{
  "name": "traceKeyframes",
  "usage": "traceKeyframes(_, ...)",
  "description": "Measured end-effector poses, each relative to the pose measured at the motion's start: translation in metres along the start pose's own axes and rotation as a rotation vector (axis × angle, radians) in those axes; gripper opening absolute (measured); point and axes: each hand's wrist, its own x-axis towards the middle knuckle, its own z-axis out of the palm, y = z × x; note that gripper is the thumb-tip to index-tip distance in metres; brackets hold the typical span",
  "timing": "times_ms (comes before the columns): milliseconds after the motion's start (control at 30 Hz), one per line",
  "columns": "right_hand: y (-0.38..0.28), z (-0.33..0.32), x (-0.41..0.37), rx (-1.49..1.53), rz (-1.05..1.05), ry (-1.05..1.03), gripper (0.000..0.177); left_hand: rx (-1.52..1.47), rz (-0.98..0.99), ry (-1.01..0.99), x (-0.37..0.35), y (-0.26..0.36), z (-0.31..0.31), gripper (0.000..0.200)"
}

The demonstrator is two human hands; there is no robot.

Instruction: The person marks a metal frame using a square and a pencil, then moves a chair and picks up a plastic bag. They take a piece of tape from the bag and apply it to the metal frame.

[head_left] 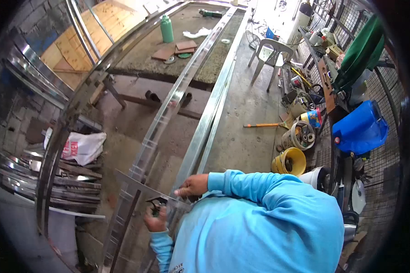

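My left hand (156, 220) is closed around a small dark object with a bit of green (156, 204); its kind is mostly hidden by the fingers. My right hand (194, 185) is closed, its thumb pressing near the right end of a thin flat metal strip (139, 184), which looks like a ruler or the blade of a square. That strip lies across a long metal frame piece with crossbars (151, 132). Beside it, long shiny metal tubes (205, 125) run away from me, passing under or near my right hand.
A curved metal frame (54, 159) arches on the left, near stacked metal lengths (68, 193) and a white sack (87, 148). Ahead, a slab holds a green bottle (166, 30) and a power tool (210, 13). Rightward stand a plastic chair (272, 53), buckets (290, 161) and a blue jerrycan (361, 127).
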Motion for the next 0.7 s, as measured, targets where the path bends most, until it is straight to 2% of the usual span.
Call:
traceKeyframes(33,-0.001,-0.001,-0.002,-0.019,-0.005,-0.024,0.056,0.012,0.010,-0.005,-0.004,0.000,0.005,0.046)
traceKeyframes(67,-0.004,-0.004,-0.008,-0.038,-0.113,-0.041,0.052,0.022,0.024,-0.011,-0.003,0.003,0.014,0.047)
traceKeyframes(100,-0.005,-0.008,-0.014,-0.061,-0.218,-0.054,0.049,-0.045,-0.004,0.062,-0.005,0.023,0.026,0.047)
traceKeyframes(167,0.020,-0.013,0.000,-0.167,-0.350,-0.086,0.043,0.004,0.018,0.038,-0.001,0.025,0.037,0.046)
traceKeyframes(233,0.031,-0.027,-0.008,-0.151,-0.416,-0.078,0.041,0.024,0.003,0.039,0.001,0.006,0.055,0.045)
traceKeyframes(267,0.036,-0.037,-0.013,-0.202,-0.385,-0.099,0.041,0.018,0.000,0.018,0.003,0.004,0.062,0.038)
traceKeyframes(367,0.057,-0.058,-0.039,-0.131,-0.522,0.024,0.040,-0.515,-0.254,-0.122,0.010,0.064,0.092,0.032)
traceKeyframes(400,0.058,-0.069,-0.047,-0.170,-0.525,-0.009,0.037,-0.437,-0.291,-0.336,0.020,0.064,0.092,0.026)
traceKeyframes(500,0.055,-0.096,-0.076,-0.255,-0.518,0.006,0.033,-0.535,-0.307,-0.403,0.032,0.072,0.123,0.025)
traceKeyframes(533,0.053,-0.105,-0.088,-0.251,-0.563,0.036,0.030,-0.427,-0.211,-0.486,0.039,0.086,0.122,0.022)
traceKeyframes(633,0.060,-0.123,-0.101,-0.249,-0.544,0.008,0.030,-0.269,-0.247,-0.531,0.047,0.113,0.131,0.022)
traceKeyframes(700,0.065,-0.133,-0.106,-0.255,-0.540,-0.022,0.029,-0.362,-0.264,-0.519,0.047,0.127,0.141,0.023)
